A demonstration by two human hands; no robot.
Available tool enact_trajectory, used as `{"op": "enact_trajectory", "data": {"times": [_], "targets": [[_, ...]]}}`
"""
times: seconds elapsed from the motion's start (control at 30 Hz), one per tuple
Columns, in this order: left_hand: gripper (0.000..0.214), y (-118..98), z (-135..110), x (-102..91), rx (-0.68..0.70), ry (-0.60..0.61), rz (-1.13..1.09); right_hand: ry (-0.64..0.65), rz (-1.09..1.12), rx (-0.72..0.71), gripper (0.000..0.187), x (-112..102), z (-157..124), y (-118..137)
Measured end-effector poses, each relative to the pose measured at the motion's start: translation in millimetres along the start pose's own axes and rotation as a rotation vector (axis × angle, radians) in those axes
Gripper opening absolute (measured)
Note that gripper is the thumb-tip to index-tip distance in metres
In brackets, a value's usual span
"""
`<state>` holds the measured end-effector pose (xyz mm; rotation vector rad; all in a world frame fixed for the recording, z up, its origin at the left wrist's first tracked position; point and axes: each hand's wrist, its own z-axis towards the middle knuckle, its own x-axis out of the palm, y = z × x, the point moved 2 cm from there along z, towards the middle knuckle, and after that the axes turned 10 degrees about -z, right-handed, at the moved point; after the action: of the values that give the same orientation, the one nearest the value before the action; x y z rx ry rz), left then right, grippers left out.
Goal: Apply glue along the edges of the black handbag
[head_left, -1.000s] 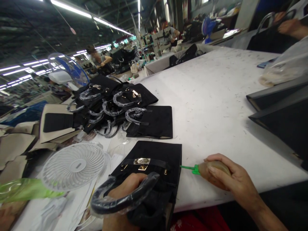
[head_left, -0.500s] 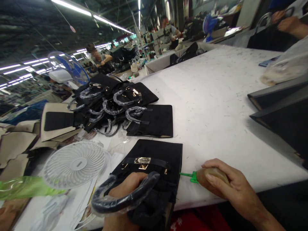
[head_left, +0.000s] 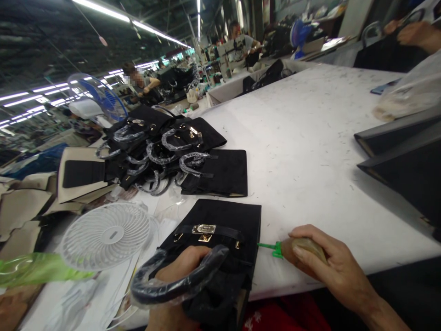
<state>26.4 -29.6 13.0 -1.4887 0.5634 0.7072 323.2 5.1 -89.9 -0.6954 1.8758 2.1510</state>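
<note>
A black handbag with gold clasps lies in front of me, its plastic-wrapped handle toward me. My left hand reaches through behind that handle and is closed on the bag; its fingertips are partly hidden. In my right hand is a brownish squeeze bottle with a thin green nozzle, held level with fingers wrapped round it. The nozzle points left, its tip at the bag's right side edge; whether it touches I cannot tell.
Behind the bag lies a pile of black handbags with wrapped handles. A white fan stands at the left, near beige pieces. Dark panels jut over the white table at right. Another person's hands hold a bag far right.
The squeeze bottle and my right hand have shifted slightly upward along the bag's side edge. My left hand and the handbag stay nearly where they were.
</note>
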Motion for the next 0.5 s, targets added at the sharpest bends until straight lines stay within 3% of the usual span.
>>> {"op": "enact_trajectory", "data": {"times": [0.17, 0.5], "targets": [[0.015, 10.5, -0.6, -2.3, 0.021, 0.061, 0.042, 0.100, 0.050, -0.013, 0.019, 0.2, -6.3, 9.6], [0.015, 5.2, 3.5, -3.4, 0.116, 0.080, 0.040, -0.011, -0.053, -0.142, 0.020, -2.8, -20.4, 21.7]]}}
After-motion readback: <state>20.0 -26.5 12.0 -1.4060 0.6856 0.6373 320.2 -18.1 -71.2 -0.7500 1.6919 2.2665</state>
